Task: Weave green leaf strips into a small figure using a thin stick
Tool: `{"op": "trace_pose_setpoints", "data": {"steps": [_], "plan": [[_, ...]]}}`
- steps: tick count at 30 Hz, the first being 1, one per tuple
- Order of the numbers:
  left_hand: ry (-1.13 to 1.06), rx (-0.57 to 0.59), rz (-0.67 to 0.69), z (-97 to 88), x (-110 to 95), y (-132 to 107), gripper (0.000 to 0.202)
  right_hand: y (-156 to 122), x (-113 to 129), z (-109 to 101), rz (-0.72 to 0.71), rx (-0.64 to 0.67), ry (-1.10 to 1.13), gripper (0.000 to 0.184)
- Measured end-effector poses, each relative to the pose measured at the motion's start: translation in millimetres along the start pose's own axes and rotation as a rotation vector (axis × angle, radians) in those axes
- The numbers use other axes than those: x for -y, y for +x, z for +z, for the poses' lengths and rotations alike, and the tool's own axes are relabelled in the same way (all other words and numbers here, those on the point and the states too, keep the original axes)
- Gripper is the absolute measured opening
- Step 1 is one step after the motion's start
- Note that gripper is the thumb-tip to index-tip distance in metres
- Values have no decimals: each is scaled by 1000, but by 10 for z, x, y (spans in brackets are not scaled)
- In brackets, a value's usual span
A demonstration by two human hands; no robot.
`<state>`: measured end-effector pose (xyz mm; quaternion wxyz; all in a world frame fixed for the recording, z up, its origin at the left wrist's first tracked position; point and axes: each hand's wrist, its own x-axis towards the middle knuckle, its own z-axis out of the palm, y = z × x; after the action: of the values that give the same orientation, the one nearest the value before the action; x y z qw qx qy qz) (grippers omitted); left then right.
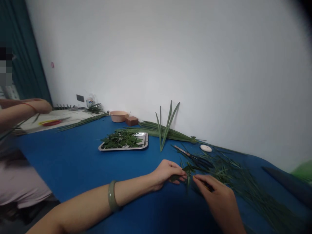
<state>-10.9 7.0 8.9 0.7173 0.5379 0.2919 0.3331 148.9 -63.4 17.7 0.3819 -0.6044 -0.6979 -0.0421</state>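
Beyond both hands, the blue-covered table (73, 162) carries a rectangular steel tray (145, 140) already heaped with finished green pieces; loose narrow green leaf strips (243, 182) remain rightward. Left hand (168, 173) and right hand (216, 195) pinch a small folded green leaf piece (188, 169) between them.

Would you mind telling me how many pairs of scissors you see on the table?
2. One pair of scissors lies among the cut leaves just beyond the person's hands; a red-and-yellow-handled pair lies at the far left near a co-worker's arm. More may be hidden under the leaves.
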Motion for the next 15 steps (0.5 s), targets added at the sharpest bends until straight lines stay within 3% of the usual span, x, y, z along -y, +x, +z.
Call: {"op": "trace_pose_setpoints", "data": {"steps": [8,15], "plan": [[76,-54,-3,22,12,7,22,-45,14,20,71,47,-70,14],[123,-90,55,11,56,33,20,-71,23,35,39,5,-187,13]]}}
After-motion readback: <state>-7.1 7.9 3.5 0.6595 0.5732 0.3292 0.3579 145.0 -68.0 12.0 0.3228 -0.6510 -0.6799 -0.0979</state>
